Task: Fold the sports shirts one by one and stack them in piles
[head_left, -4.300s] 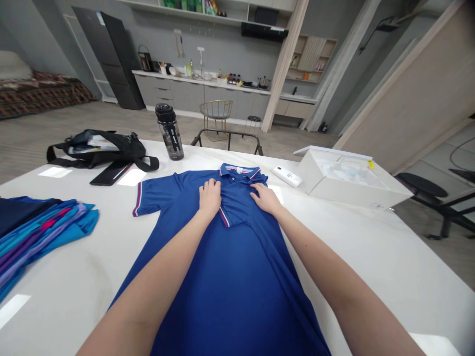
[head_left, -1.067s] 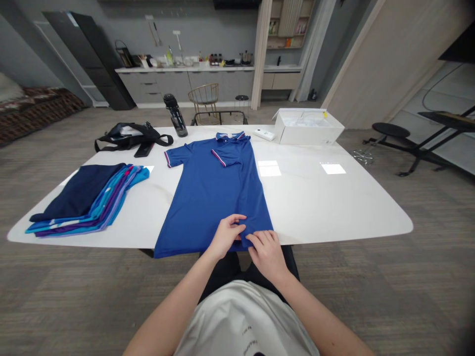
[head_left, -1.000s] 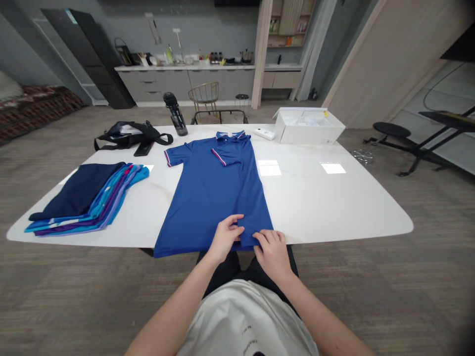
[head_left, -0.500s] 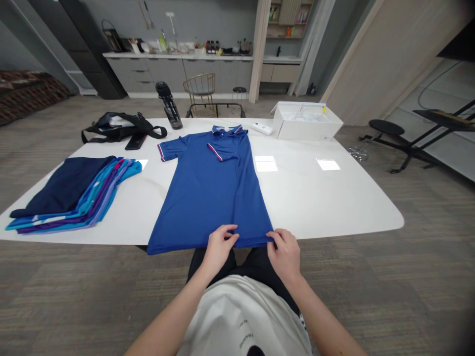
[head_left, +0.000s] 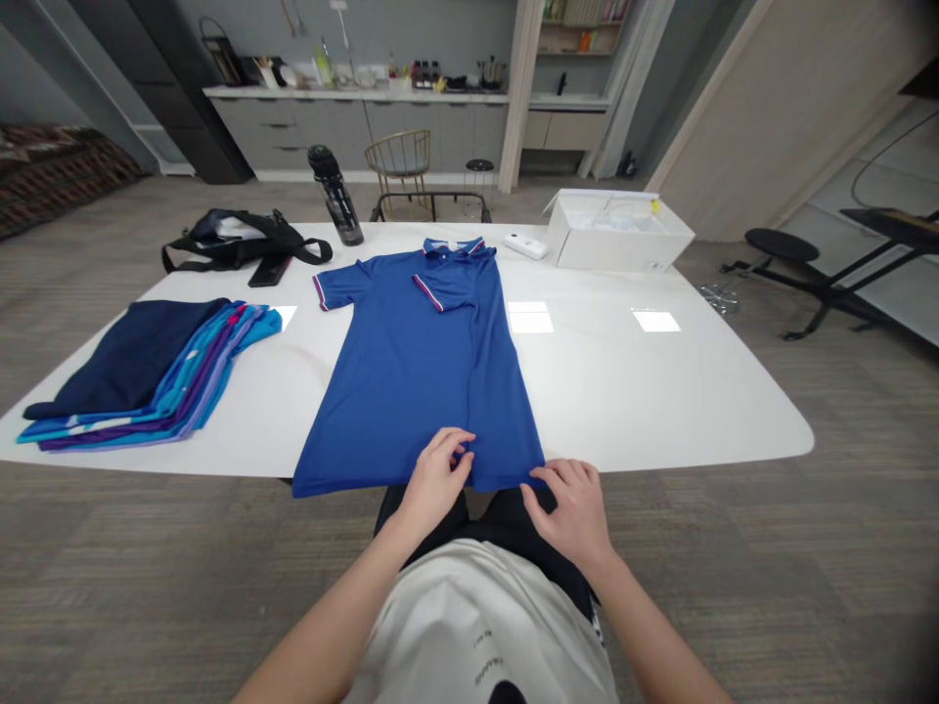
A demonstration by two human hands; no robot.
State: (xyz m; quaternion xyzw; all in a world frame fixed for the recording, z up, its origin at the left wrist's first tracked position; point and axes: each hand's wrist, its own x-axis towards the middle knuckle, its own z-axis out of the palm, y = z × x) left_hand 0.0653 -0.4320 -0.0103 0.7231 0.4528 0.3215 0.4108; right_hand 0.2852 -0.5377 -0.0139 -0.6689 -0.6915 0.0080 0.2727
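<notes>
A blue polo shirt [head_left: 403,362] lies face up, its collar at the far side and its hem along the table's near edge. Its right side is folded inward, so that sleeve, trimmed in red and white, rests on the chest; the other sleeve points left. Over the hem near the fold line, my left hand [head_left: 438,474] hovers or rests lightly, thumb and fingers slightly apart. My right hand [head_left: 570,504] is at the hem's right corner, with the thumb apart from the curled fingers. I see no cloth pinched in either hand.
On the white table [head_left: 646,391], a stack of folded clothes [head_left: 147,362] lies left. Behind it are a black bag [head_left: 235,240], a phone [head_left: 269,271] and a dark bottle [head_left: 337,200]. A white box [head_left: 616,235] and a small white device [head_left: 525,245] stand at the back right.
My right thumb and fingers have parted at the hem corner and the hand has shifted slightly outward. My left hand has moved slightly up. The whole view has shifted a little.
</notes>
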